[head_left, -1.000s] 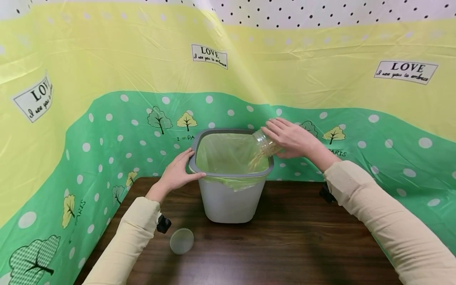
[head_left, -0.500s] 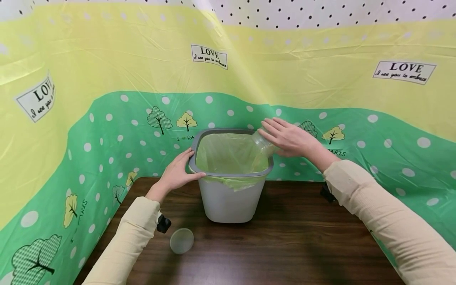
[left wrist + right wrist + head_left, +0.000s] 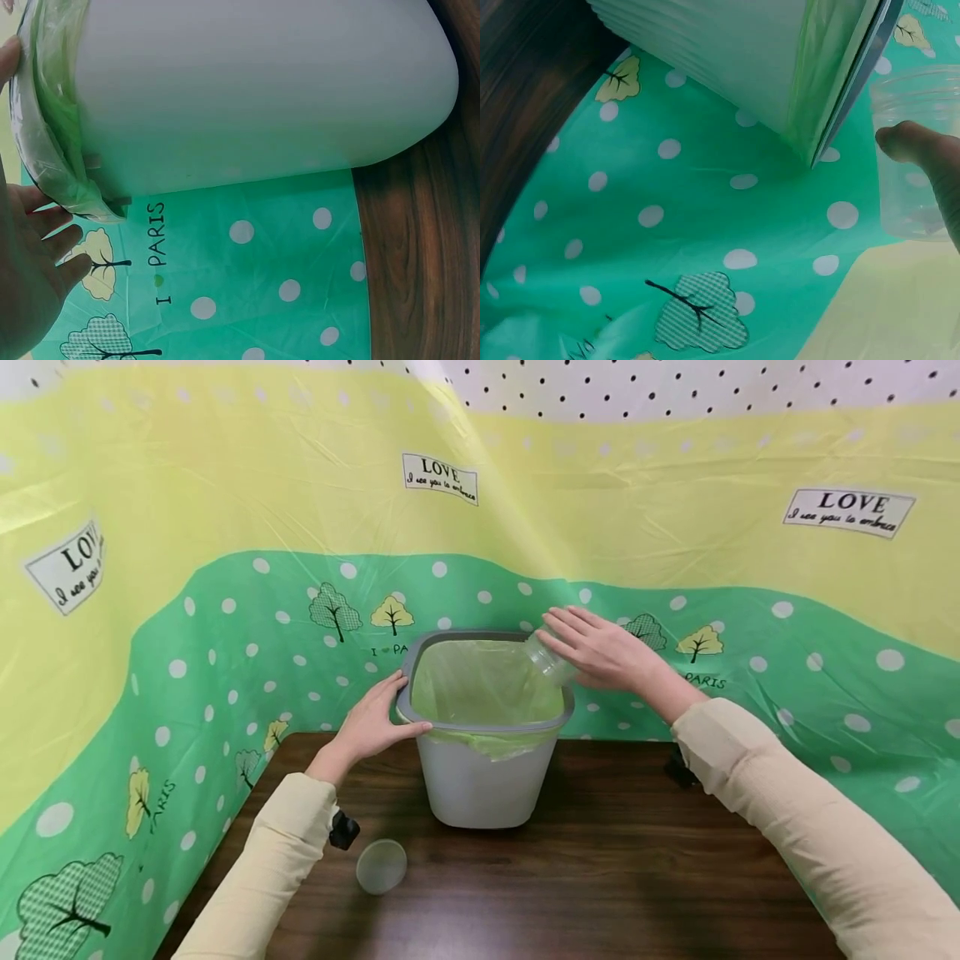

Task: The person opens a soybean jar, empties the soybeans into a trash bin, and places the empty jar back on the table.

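A light grey trash bin (image 3: 483, 785) with a darker grey rim is lined with a thin green bag (image 3: 480, 681). My left hand (image 3: 372, 720) rests on its left front corner, thumb on the front rim and fingers along the left side. In the left wrist view these fingers (image 3: 56, 232) look fairly straight and spread. At the bin's back right, my right hand (image 3: 600, 647) grips a clear jar (image 3: 547, 660), tilted with its mouth over the bag. No contents show in the jar (image 3: 904, 195) in the right wrist view. The bin's bottom is hidden.
A round translucent disc, like a jar lid (image 3: 382, 867), lies on the dark wooden table (image 3: 600, 877) in front of the bin, near the left forearm. A green and yellow printed cloth (image 3: 300, 502) hangs behind the bin and along both sides.
Thin yellowish strips were pouring from the jar into the bin a second ago; the stream has ended and the jar looks empty. The right hand has shifted slightly left; the left hand stays put.
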A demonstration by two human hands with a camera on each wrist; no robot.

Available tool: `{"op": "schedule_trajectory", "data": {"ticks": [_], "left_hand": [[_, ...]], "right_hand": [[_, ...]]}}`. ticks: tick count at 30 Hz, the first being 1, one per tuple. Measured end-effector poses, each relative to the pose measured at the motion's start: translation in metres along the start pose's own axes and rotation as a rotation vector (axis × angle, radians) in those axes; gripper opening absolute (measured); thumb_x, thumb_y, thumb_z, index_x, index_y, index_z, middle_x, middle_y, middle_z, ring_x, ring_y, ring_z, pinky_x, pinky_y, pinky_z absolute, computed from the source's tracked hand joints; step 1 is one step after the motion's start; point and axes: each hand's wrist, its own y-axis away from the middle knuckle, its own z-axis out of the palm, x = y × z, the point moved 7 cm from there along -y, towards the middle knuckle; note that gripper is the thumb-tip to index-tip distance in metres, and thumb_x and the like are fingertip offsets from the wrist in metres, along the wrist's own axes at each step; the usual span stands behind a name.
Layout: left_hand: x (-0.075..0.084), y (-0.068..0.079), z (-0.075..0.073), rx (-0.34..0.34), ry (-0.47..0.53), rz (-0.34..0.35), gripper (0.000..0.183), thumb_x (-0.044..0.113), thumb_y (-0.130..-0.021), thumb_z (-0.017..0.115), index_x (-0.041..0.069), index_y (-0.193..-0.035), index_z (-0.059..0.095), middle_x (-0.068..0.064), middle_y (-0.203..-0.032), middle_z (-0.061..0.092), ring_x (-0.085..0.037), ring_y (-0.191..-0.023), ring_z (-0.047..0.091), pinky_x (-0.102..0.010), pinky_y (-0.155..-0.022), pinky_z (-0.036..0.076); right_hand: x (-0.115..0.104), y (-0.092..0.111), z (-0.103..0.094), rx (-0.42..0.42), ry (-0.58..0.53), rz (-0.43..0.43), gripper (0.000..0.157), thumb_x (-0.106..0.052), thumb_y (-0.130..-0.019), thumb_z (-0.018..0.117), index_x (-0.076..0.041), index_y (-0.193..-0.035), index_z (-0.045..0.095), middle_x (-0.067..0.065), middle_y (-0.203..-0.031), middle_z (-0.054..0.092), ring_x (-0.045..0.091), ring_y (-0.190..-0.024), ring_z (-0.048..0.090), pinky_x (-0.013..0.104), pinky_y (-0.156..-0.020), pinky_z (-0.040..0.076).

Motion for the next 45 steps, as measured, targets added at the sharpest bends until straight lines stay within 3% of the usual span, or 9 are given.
{"op": "schedule_trajectory", "data": {"ticks": [4, 10, 17, 22, 27, 35, 45], "left_hand": [[0.0, -0.001, 0.0, -0.004, 0.012, 0.002, 0.091, 0.061, -0.076, 0.059, 0.008, -0.143, 0.028, -0.007, -0.15, 0.019, -0.027, -0.136, 0.019, -0.051, -0.103, 0.026], [0.0, -0.001, -0.002, 0.004, 0.009, 0.001, 0.09, 0.059, -0.076, 0.06, 0.008, -0.143, 0.028, -0.007, -0.15, 0.019, -0.026, -0.136, 0.019, -0.05, -0.104, 0.025], [0.0, -0.001, -0.001, 0.005, 0.027, 0.003, 0.088, 0.057, -0.077, 0.06, 0.008, -0.143, 0.028, -0.007, -0.15, 0.019, -0.027, -0.136, 0.018, -0.051, -0.104, 0.024], [-0.001, -0.001, -0.001, 0.009, 0.032, 0.002, 0.089, 0.058, -0.077, 0.06, 0.008, -0.143, 0.028, -0.007, -0.15, 0.019, -0.028, -0.136, 0.018, -0.051, -0.104, 0.024], [-0.001, -0.001, -0.001, 0.017, 0.035, 0.006, 0.09, 0.059, -0.076, 0.06, 0.008, -0.143, 0.028, -0.007, -0.15, 0.02, -0.028, -0.136, 0.019, -0.052, -0.104, 0.025], [0.0, 0.0, 0.001, 0.019, 0.046, 0.003, 0.091, 0.059, -0.075, 0.061, 0.008, -0.143, 0.028, -0.007, -0.15, 0.02, -0.028, -0.136, 0.019, -0.052, -0.104, 0.025], [0.0, 0.001, 0.001, 0.022, 0.056, -0.006, 0.089, 0.058, -0.076, 0.061, 0.009, -0.143, 0.028, -0.006, -0.15, 0.019, -0.028, -0.136, 0.019, -0.053, -0.103, 0.025]], "right_hand": [[0.004, 0.006, 0.004, -0.03, -0.031, 0.039, 0.078, -0.025, -0.064, 0.078, 0.003, -0.129, 0.046, 0.025, -0.132, 0.043, 0.038, -0.123, 0.038, 0.044, -0.105, 0.028], [0.012, 0.017, 0.0, 0.042, -0.117, 0.129, 0.09, -0.032, -0.056, 0.083, 0.002, -0.129, 0.043, 0.025, -0.129, 0.045, 0.039, -0.121, 0.04, 0.046, -0.103, 0.03], [0.028, 0.039, -0.006, 0.183, -0.21, 0.313, 0.096, -0.033, -0.048, 0.083, 0.004, -0.127, 0.043, 0.024, -0.124, 0.047, 0.039, -0.116, 0.043, 0.051, -0.096, 0.036], [0.037, 0.059, -0.003, 0.212, -0.342, 0.513, 0.094, -0.036, -0.052, 0.081, 0.0, -0.129, 0.042, 0.021, -0.125, 0.047, 0.037, -0.111, 0.047, 0.054, -0.079, 0.046], [0.036, 0.08, 0.009, 0.186, -0.468, 0.708, 0.095, -0.035, -0.055, 0.083, -0.005, -0.133, 0.038, 0.021, -0.125, 0.048, 0.036, -0.103, 0.05, 0.053, -0.064, 0.048], [0.023, 0.122, 0.037, 0.231, -0.677, 0.951, 0.091, -0.022, -0.057, 0.084, -0.007, -0.135, 0.038, 0.021, -0.122, 0.048, 0.037, -0.098, 0.05, 0.053, -0.068, 0.042], [-0.012, 0.161, 0.078, 0.215, -0.797, 1.062, 0.085, -0.022, -0.064, 0.081, -0.003, -0.133, 0.036, 0.022, -0.119, 0.047, 0.039, -0.101, 0.047, 0.054, -0.074, 0.038]]}}
